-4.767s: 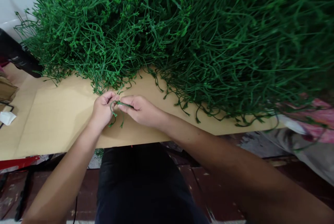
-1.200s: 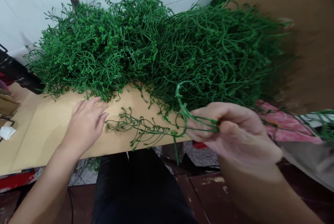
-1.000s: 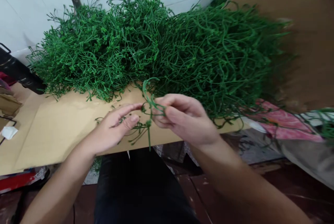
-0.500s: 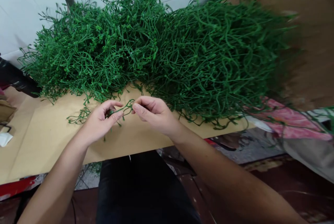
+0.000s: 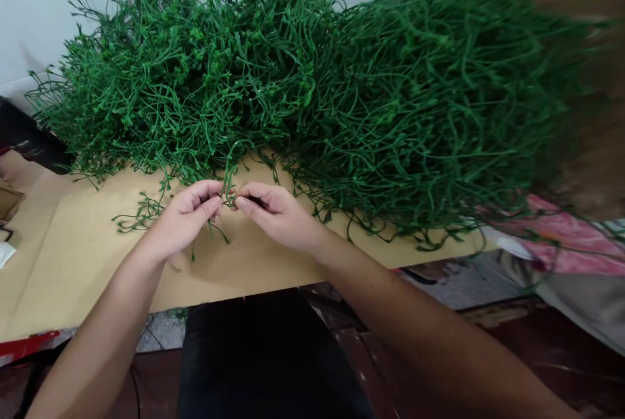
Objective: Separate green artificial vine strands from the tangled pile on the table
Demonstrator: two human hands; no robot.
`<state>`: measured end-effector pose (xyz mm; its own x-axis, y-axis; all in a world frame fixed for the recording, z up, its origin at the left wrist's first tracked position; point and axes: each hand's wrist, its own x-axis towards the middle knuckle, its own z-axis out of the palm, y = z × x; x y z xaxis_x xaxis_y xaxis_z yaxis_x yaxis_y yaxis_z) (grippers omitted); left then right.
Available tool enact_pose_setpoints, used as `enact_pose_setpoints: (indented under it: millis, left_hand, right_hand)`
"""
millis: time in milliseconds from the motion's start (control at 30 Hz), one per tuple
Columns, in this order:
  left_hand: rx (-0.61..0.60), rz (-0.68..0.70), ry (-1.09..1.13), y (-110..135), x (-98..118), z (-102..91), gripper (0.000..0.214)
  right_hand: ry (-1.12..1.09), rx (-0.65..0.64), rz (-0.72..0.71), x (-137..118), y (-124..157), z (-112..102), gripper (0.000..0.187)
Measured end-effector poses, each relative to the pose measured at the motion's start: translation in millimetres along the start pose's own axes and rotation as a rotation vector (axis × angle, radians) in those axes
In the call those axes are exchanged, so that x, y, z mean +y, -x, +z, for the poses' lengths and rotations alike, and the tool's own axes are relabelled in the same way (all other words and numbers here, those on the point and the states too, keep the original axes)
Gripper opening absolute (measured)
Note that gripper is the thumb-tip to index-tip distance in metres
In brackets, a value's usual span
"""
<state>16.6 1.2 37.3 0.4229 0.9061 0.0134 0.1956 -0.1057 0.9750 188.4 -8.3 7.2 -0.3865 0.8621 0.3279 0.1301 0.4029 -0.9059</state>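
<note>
Between my two hands is a small green plastic-looking plant stem [image 5: 228, 175], its thin branches pointing up and hanging down. My left hand [image 5: 195, 214] pinches it between thumb and fingers. Close beside, my right hand [image 5: 271, 211] is closed in a pinch at the same piece, thumb against forefinger. The exact spot gripped is partly hidden by the fingertips. A few loose green stems [image 5: 141, 213] lie on the cardboard left of my left hand. Behind both hands rises a large heap of similar green stems [image 5: 195, 94], bushier with small tips on the left, longer and stringier on the right.
Brown cardboard [image 5: 88, 243] covers the work surface. A black cylindrical object [image 5: 32, 139] lies at the left edge. At the right are a large cardboard box piece [image 5: 600, 146] and pink cloth [image 5: 576, 233]. A white tiled wall [image 5: 53, 9] stands behind the heap.
My hands have come closer together, with the right moving left. The green stem now stands more upright between them, where before it slanted toward my right hand. The camera view has shifted slightly.
</note>
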Motion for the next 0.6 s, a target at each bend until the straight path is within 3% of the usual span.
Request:
enact_pose_setpoints:
  millis: [133, 267, 400, 600]
  left_hand:
    - [0.004, 0.000, 0.151, -5, -1, 3.9, 0.023]
    - [0.109, 0.002, 0.158, -14, -10, 7.1, 0.022]
    - [0.229, 0.000, 0.135, -18, -20, 7.6, 0.017]
    - [0.268, -0.047, 0.166, -20, -29, 13.8, 0.016]
  right_hand:
    - [0.002, -0.003, 0.009, 1, -2, 5, 0.023]
    - [0.046, -0.002, -0.053, 6, -4, 7, 0.020]
    - [0.006, -0.063, 0.002, 10, -5, 11, 0.018]
    - [0.073, -0.135, 0.022, 14, -7, 13, 0.020]
